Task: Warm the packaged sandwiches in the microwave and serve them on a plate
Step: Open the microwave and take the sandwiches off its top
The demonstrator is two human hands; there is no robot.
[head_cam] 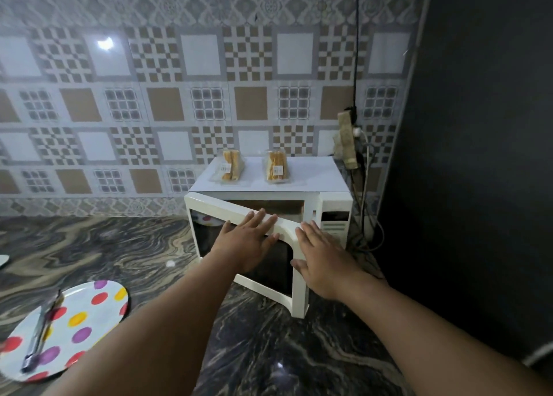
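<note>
Two packaged sandwiches sit on the flat top of the white microwave point(269, 183): the left sandwich pack point(230, 165) near the top's left edge, the right sandwich pack point(276, 166) about mid-width, well apart from each other. Each is a clear plastic wedge showing toasted, golden bread slices on end, with a small white label whose print is too small to read. The microwave door point(248, 246) stands partly open, swung out toward the camera, so most of the cavity is hidden; through the gap at the door's left a bit of spotted plate or turntable shows, hard to make out. The left hand point(248, 240) lies flat on the door's upper front, fingers straight and holding nothing. The right hand point(323, 258) presses the door's right edge, fingers extended, gripping nothing. Near the counter's front left edge a polka-dot plate point(89, 314) carries metal tongs point(42, 332), blurred; the plate's lower rim is cut off.
</note>
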